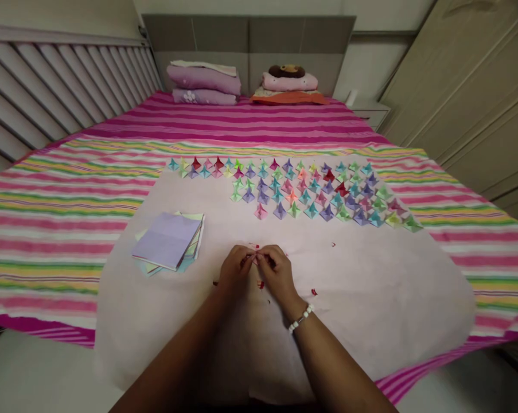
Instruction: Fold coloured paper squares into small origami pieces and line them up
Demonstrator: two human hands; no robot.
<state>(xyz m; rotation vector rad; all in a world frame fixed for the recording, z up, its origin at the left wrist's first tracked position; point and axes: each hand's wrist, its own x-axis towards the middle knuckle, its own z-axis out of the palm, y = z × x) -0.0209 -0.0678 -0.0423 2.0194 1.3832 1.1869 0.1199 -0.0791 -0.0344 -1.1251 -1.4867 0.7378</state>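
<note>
My left hand (236,268) and my right hand (277,274) meet fingertip to fingertip over the pale sheet (164,321). Pinched between them is a small piece of pink paper (256,259), mostly hidden by the fingers, so its folds cannot be made out. A bracelet of white beads (302,319) circles my right wrist. Small red paper scraps (260,284) lie around both hands, one of them a red scrap (314,292) to the right. Beyond my hands stand rows of small folded paper shapes (311,210) in many colours.
Left of my hands lies a loose stack of square coloured papers (166,238), lilac on top. Striped bedding (47,229) surrounds the pale sheet. Folded purple bedding (205,80) and a pink pile (289,83) sit by the headboard (219,34). A slatted rail (69,86) runs along the left.
</note>
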